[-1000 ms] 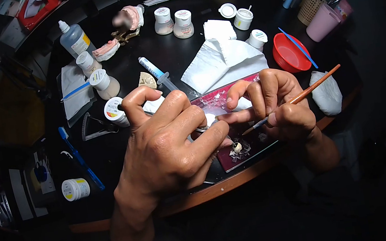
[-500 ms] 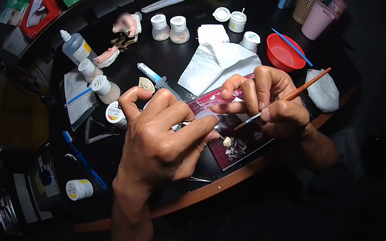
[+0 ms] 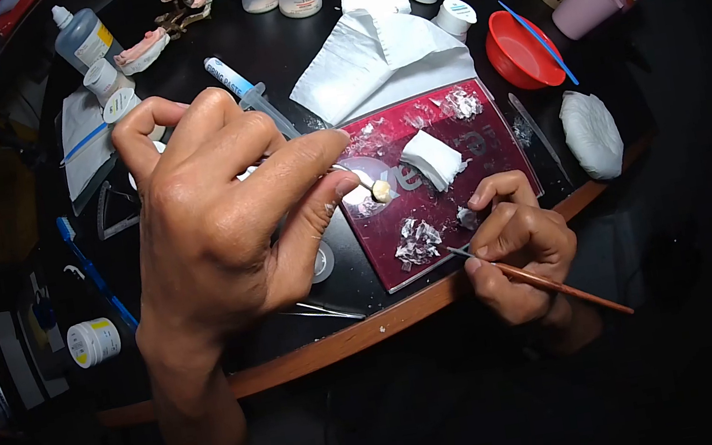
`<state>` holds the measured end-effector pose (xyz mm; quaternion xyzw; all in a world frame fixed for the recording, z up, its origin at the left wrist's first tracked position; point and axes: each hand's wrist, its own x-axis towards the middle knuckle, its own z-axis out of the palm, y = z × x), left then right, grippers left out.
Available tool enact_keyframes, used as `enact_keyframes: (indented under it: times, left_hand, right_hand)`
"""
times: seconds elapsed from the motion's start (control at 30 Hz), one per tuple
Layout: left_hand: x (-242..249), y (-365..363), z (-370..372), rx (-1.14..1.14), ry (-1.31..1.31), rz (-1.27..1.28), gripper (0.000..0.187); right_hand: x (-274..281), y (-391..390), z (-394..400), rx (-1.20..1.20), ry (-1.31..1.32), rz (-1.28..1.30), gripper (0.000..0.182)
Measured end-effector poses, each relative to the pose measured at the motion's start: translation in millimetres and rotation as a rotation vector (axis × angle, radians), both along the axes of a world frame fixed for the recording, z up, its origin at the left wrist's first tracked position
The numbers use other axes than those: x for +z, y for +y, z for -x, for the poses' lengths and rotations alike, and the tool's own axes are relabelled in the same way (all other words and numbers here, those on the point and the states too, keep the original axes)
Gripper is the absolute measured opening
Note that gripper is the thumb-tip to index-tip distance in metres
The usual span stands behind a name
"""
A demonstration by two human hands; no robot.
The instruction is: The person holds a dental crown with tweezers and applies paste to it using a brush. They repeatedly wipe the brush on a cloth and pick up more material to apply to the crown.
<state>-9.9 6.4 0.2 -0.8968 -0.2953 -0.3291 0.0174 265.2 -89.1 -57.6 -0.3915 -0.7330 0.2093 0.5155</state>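
A small cream tooth crown sits at the tip of a thin metal holder. My left hand pinches this holder between thumb and forefinger, above the left part of a dark red slab; its other end is hidden by the hand. At the slab's lower right edge, my right hand grips a fine paintbrush with a wooden handle. The brush tip points left, close to a heap of whitish flakes on the slab. A folded white pad lies between the two hands, farther back.
White tissue lies behind the slab, with a paste syringe to its left. A red bowl and white wad stand right. Tweezers lie near the wooden table edge. Jars, a bottle and dental models surround the work area.
My hands have moved apart: the left went left with the crown, the right went down with the brush, whose handle now slopes down to the right. The view has shifted, uncovering more slab.
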Motion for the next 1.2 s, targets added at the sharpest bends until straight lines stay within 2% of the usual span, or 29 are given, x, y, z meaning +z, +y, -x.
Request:
enact_keyframes:
  times: [0.27, 1.2]
  left_hand:
    - [2.3, -0.6, 1.0, 0.006, 0.036, -0.012, 0.020]
    - [-1.3, 0.0, 1.3, -0.019, 0.018, 0.022, 0.022]
  right_hand:
    - [-1.2, -0.8, 9.9, 0.033, -0.151, 0.026, 0.022]
    - [-6.8, 0.0, 12.2, -0.029, -0.099, 0.023, 0.018]
